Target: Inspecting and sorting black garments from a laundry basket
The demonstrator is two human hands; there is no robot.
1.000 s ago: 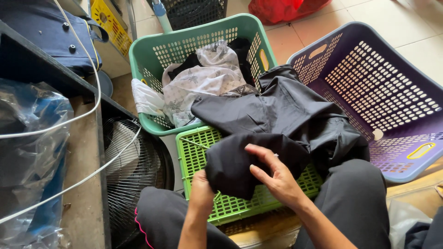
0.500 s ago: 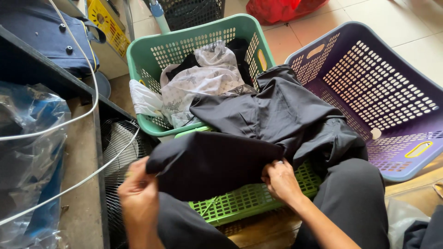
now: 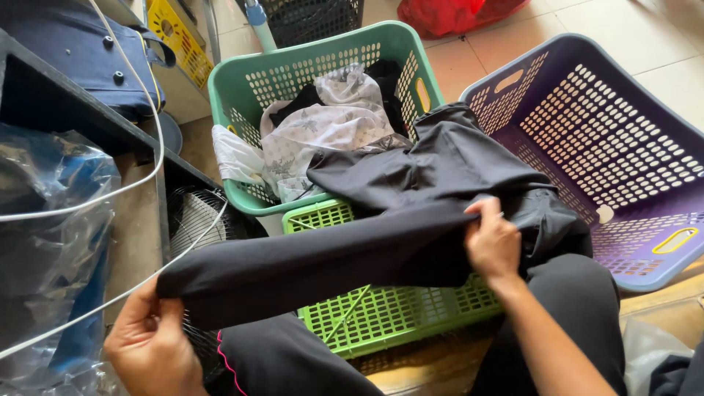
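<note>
A black garment [image 3: 352, 249] is stretched across my lap and over a flat light-green plastic crate [image 3: 389, 312]. My left hand [image 3: 150, 345] grips one end of it at the lower left. My right hand [image 3: 493, 242] pinches the cloth near its middle, at the right. The rest of the garment [image 3: 447, 158] is bunched between the green laundry basket [image 3: 293, 70] and the purple basket [image 3: 616, 147]. My legs in black trousers are at the bottom of the view.
The green basket holds pale patterned cloth [image 3: 323, 128] and dark clothes. A fan grille [image 3: 194, 216] stands at left under a dark shelf with a plastic-wrapped bundle [image 3: 51, 242] and white cables. A red bag [image 3: 447, 15] lies on the tiled floor beyond.
My left hand has pulled the garment's end out to the lower left, so the folded cloth is now drawn out long. My right hand has moved right along the cloth.
</note>
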